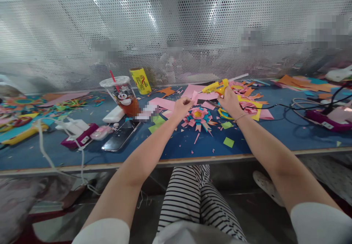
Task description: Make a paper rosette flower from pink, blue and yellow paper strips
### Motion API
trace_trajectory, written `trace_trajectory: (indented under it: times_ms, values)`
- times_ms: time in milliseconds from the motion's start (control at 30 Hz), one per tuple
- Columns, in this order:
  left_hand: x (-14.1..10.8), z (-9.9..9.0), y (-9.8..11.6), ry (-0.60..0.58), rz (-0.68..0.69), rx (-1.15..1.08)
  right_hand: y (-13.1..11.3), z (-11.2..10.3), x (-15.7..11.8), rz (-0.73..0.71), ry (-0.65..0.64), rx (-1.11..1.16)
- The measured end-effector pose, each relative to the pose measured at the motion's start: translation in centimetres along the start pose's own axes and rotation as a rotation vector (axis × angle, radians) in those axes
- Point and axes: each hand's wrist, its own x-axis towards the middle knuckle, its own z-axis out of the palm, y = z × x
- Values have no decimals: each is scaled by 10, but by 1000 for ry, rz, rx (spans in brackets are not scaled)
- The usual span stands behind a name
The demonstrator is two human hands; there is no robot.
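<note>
My left hand (183,107) pinches a small pink paper piece (194,96) above the blue table. My right hand (229,101) is wrapped round a yellow glue gun (216,87), its nozzle pointing left at the pink piece. A white stick extends from the gun's back. Just below and between my hands, a paper flower (198,116) with pink and blue petals and a yellow centre lies on the table. Pink paper sheets (163,103) spread behind my left hand. Beside my right hand lie yellow-handled scissors (224,114), partly hidden.
A plastic cup (123,97) with a red straw, a phone (121,137) and a purple power strip (79,135) stand or lie at left. Another purple strip (327,121) is at right. Green paper squares (228,142) lie near the table edge (209,159). A perforated metal panel (154,35) rises behind.
</note>
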Motion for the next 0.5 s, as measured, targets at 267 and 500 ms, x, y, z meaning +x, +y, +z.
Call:
trace_trajectory:
  times_ms: [267, 500]
  values:
    - [-4, 2, 12, 41, -81, -259, 17, -2, 6, 124, -39, -33]
    - [-3, 6, 12, 81, -159, -508, 52, -5, 2, 122, -291, -233]
